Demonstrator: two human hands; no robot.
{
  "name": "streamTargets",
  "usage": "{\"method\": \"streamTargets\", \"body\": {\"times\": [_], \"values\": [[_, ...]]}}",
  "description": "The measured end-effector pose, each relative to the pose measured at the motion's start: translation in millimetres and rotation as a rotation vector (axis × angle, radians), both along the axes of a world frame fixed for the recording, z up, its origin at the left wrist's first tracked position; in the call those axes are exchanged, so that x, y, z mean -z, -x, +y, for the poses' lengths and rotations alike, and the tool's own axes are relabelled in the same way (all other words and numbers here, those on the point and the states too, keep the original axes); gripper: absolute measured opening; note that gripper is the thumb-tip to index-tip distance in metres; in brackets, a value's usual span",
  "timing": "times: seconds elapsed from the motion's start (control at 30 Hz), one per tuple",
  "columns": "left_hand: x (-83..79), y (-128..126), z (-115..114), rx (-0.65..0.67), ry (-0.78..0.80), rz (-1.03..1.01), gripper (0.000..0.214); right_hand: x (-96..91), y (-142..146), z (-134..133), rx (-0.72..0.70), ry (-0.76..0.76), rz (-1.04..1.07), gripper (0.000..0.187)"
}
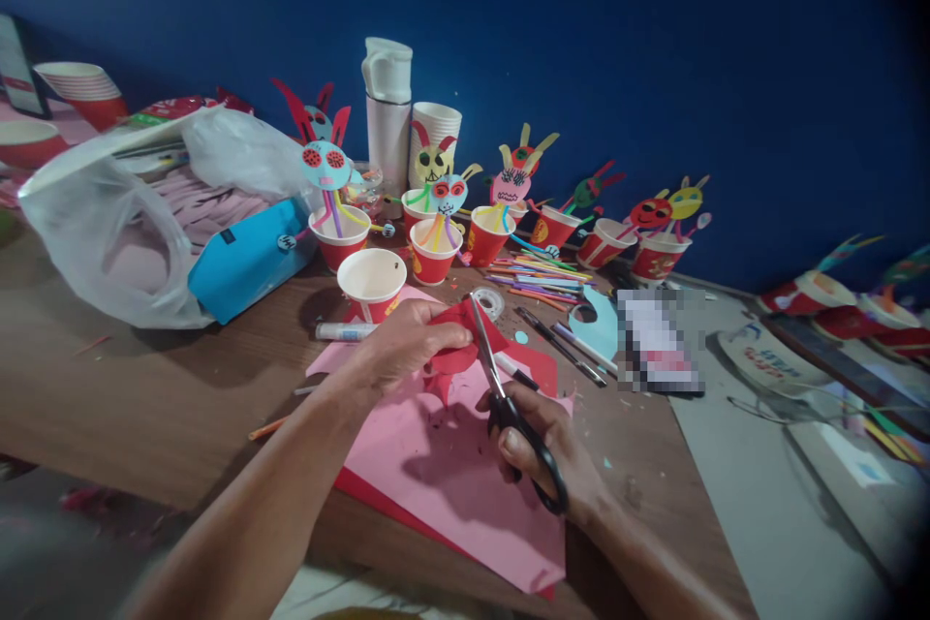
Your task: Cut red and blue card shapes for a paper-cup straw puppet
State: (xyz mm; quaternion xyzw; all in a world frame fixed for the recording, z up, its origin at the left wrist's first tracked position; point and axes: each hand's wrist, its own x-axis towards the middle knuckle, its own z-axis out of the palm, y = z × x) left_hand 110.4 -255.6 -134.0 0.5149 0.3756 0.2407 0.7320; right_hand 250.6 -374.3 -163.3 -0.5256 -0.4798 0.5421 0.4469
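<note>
My left hand (411,344) pinches a piece of red paper (454,358) above the table's middle. My right hand (542,441) grips black-handled scissors (501,378), with fingers in the loops. The blades point up and away from me and meet the right part of the red paper; whether they are parted there I cannot make out. Below both hands lies pink paper (465,494) over a red sheet (392,515). A white paper cup (371,281) with a red lower part stands just beyond my left hand, beside a white marker (341,331).
Red cups with paper-faced figures (434,247) line the back. Drinking straws (542,273), pens (559,344), a tape roll (490,302) and a pixelated phone (660,339) lie right. A plastic bag (108,232) and blue packet (254,252) sit left. A white tumbler (388,126) stands behind.
</note>
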Motion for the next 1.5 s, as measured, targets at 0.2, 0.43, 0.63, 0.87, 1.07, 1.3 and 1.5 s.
{"method": "streamTargets", "body": {"times": [0.2, 0.43, 0.63, 0.87, 1.07, 1.3, 1.5], "values": [[1.5, 0.4, 0.6, 0.017, -0.012, -0.002, 0.014, 2.3, -0.7, -0.7, -0.002, -0.004, 0.003, 0.040], [2.4, 0.9, 0.7, 0.023, -0.034, 0.000, 0.012, 1.7, -0.7, -0.3, -0.002, 0.004, -0.015, 0.036], [3.3, 1.9, 1.6, 0.039, -0.052, 0.005, 0.011, -0.7, -0.3, 0.1, 0.016, 0.023, -0.035, 0.038], [3.6, 2.3, 2.0, 0.031, -0.034, 0.021, 0.008, 0.7, -0.9, -0.9, 0.015, 0.031, -0.032, 0.037], [2.1, 2.1, 1.7, 0.013, -0.012, 0.021, 0.012, 1.6, -1.9, -1.8, 0.004, 0.031, -0.016, 0.032], [-4.1, 3.4, 0.0, 0.011, -0.009, 0.065, 0.013, 2.0, -1.8, -0.5, -0.010, 0.043, -0.047, 0.036], [-5.0, 4.0, 0.0, 0.014, -0.023, 0.105, 0.011, 3.7, -3.1, -1.5, -0.034, 0.038, -0.037, 0.037]]}}
